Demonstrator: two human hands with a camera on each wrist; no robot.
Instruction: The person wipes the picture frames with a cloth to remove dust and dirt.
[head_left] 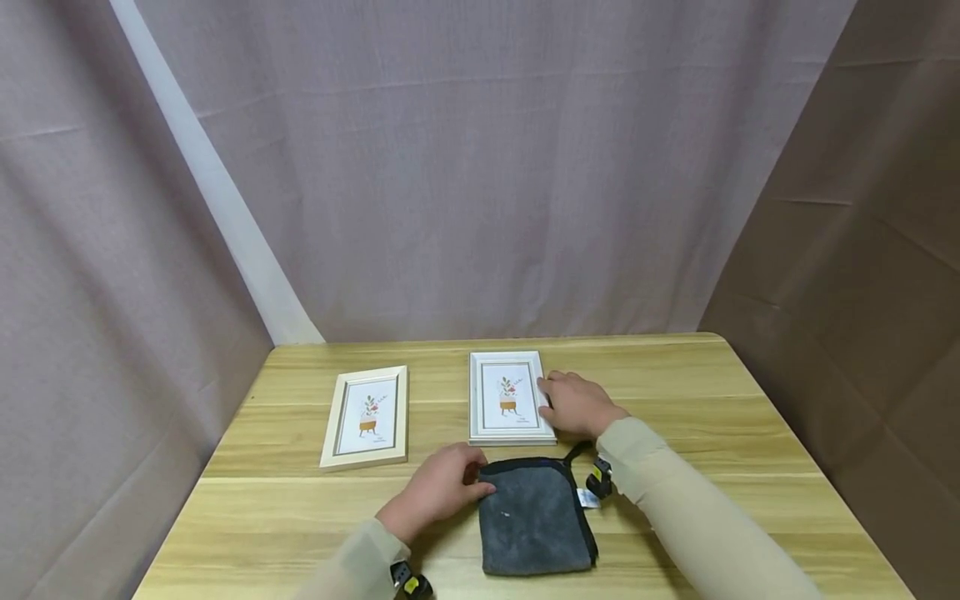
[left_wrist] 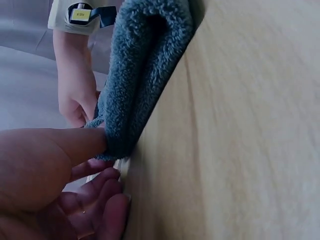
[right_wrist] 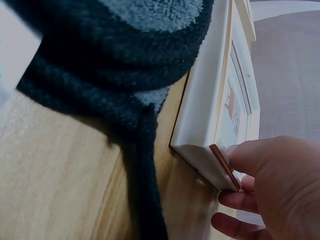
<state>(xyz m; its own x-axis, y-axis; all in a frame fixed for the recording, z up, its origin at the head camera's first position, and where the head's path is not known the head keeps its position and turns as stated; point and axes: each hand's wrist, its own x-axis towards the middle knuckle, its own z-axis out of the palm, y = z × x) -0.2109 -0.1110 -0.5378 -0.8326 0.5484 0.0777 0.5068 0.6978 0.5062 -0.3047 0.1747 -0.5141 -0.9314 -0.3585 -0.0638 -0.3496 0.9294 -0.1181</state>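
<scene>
A folded dark grey-blue towel (head_left: 534, 521) with a black edge, a hanging loop and a white tag lies near the front of the table. My left hand (head_left: 444, 483) pinches its upper left corner, thumb on the fluffy fabric (left_wrist: 125, 85) and the other fingers curled by the edge. Just beyond the towel, a white picture frame (head_left: 476, 400) lies face up with a potted-plant print. My right hand (head_left: 579, 403) grips its right side, thumb on the face and fingers at the outer edge. In the right wrist view, a brown line runs along the frame's thick side (right_wrist: 200, 120).
A cream picture frame (head_left: 402, 417) with a similar plant print lies face up to the left. The wooden table (head_left: 750, 467) has a back edge against a grey-mauve curtain (head_left: 480, 208). A brown curtain (head_left: 862, 292) hangs along the right side.
</scene>
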